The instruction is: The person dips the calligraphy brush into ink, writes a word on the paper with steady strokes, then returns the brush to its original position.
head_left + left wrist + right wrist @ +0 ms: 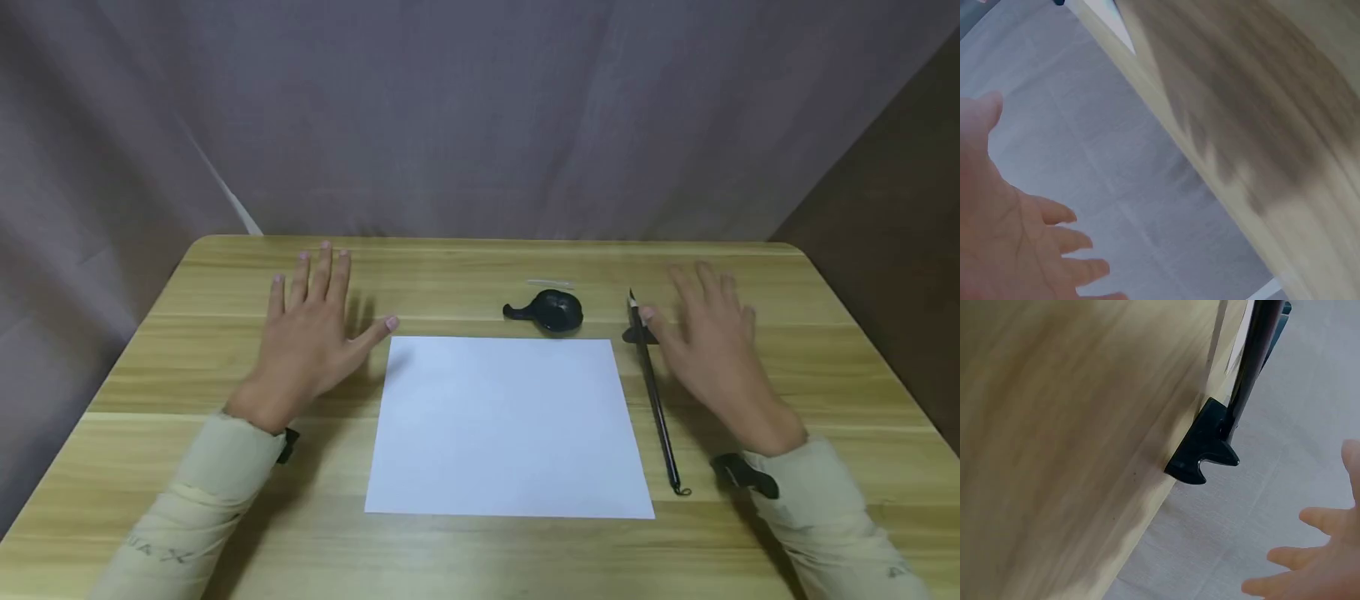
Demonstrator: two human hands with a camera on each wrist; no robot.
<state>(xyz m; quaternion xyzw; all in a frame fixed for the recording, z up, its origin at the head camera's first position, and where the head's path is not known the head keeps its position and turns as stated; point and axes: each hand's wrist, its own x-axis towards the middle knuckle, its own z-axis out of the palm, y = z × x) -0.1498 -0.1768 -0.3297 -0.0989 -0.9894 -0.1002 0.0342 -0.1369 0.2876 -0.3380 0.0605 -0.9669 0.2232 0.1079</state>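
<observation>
A blank white sheet [510, 429] lies on the wooden table. My left hand [303, 342], fingers spread and holding nothing, is over the table left of the sheet; its palm [1010, 244] shows in the left wrist view. To the right of the sheet, a dark brush [655, 400] leans with its tip end on a small black rest [1200, 447]. My right hand [712, 350] is just right of the brush, fingers spread and empty; the right wrist view shows its fingers [1310, 556]. Whether the right thumb touches the brush, I cannot tell.
Behind the sheet sits a small black dish with a handle [555, 312], and beyond it a thin clear strip [551, 283]. A grey curtain [480, 125] hangs behind the table's far edge [450, 241]. A dark brown surface [892, 217] stands at the right.
</observation>
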